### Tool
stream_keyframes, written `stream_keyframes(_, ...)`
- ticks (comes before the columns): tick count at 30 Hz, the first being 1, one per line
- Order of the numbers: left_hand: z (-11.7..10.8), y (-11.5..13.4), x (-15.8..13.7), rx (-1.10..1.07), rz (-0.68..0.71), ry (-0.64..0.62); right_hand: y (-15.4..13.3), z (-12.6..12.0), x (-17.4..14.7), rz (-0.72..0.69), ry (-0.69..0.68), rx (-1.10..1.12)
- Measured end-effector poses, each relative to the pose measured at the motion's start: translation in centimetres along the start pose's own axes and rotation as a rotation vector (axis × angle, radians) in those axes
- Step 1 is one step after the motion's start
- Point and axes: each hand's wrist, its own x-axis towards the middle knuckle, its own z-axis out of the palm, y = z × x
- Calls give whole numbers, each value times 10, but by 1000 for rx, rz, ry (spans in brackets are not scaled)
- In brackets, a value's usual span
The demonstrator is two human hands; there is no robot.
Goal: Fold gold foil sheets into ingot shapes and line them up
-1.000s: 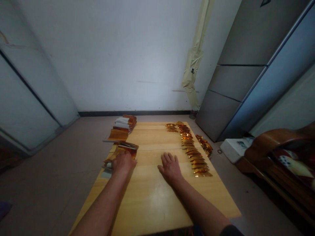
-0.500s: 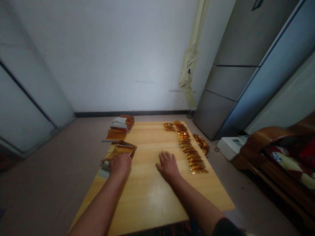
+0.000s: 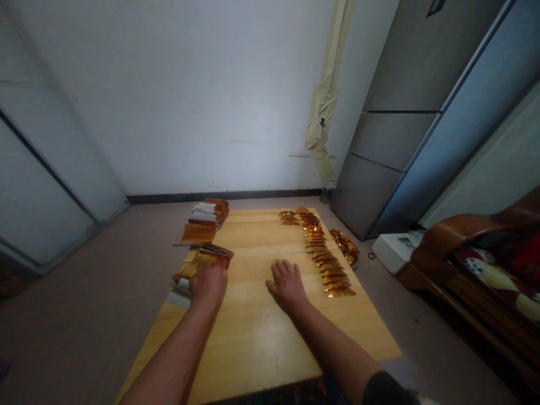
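Note:
My left hand [image 3: 210,284] is closed at the near pile of gold foil paper [image 3: 194,264] along the table's left side. Its fingertips are partly hidden, but they grip the sheets' right part. Grey-white backs of sheets show under and beside the wrist. Flat on the wooden table [image 3: 261,337] lies my right hand [image 3: 287,286], fingers stretched out, holding nothing. To its right runs a long row of folded gold foil pieces [image 3: 323,256], overlapping one another. A second pile of foil paper [image 3: 206,216], gold and whitish, sits at the far left corner.
Beyond the table's right edge is a heap of shiny gold pieces [image 3: 346,247]. A white box [image 3: 392,250] stands on the floor near a wooden sofa [image 3: 464,242]. A grey refrigerator [image 3: 388,135] rises at the right, and a white wall [image 3: 211,101] stands behind.
My left hand has shifted slightly at the near pile, and the gold sheets there have changed shape a little. My right hand rests in the same spot.

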Motion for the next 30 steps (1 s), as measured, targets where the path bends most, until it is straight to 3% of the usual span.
stream_keyframes(9,-9,-2,8,14,-46,-80,-1,-2,-1,-2,6,-5)
stream_keyframes(16,-11,-5,6,65,-30,-19,0,1,0,-11,32,20)
stream_keyframes(23,-35,-3,0,37,-56,-50,0,1,0,-4,27,45)
stream_keyframes(27,-58,-6,-2,18,-55,55,0,3,0,-2,30,48)
stream_keyframes(30,-76,-9,-3,-75,-62,257,0,5,1,-10,49,50)
